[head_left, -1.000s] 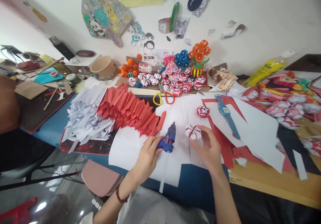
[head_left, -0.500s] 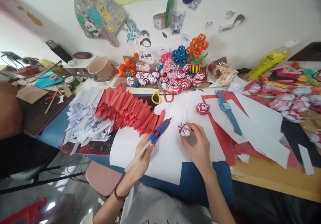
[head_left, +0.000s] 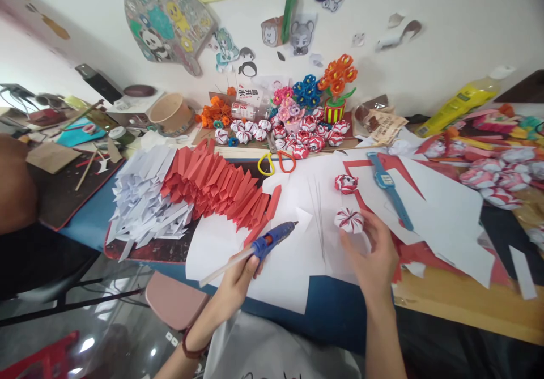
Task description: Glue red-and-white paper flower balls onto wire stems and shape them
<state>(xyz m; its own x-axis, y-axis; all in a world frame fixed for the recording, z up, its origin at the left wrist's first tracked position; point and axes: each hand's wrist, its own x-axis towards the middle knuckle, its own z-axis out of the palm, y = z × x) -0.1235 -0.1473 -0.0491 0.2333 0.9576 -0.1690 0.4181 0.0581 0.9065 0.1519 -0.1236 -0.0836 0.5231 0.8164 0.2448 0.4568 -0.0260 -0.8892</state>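
My left hand point(head_left: 240, 274) is wrapped round a blue glue gun point(head_left: 274, 238), whose dark tip points up and right over the white paper point(head_left: 284, 282). Between the fingertips of my right hand point(head_left: 369, 243) is a white paper ball with dark red stripes point(head_left: 348, 220). A red and white ball point(head_left: 346, 184) lies just behind it. Thin wires point(head_left: 318, 220) lie on the paper between my hands. Folded red paper pieces point(head_left: 216, 186) and folded white ones point(head_left: 148, 192) are heaped to the left.
Yellow and red handled scissors point(head_left: 276, 162) lie behind the paper. Paper balls and small flowers point(head_left: 306, 93) stand along the wall. A blue watch point(head_left: 389, 183) rests on paper sheets at the right. Another person's arm point(head_left: 17, 186) shows at the far left.
My right hand has moved right with the striped ball, uncovering the wires. My left hand and the glue gun have shifted slightly down, the gun now tilted flatter.
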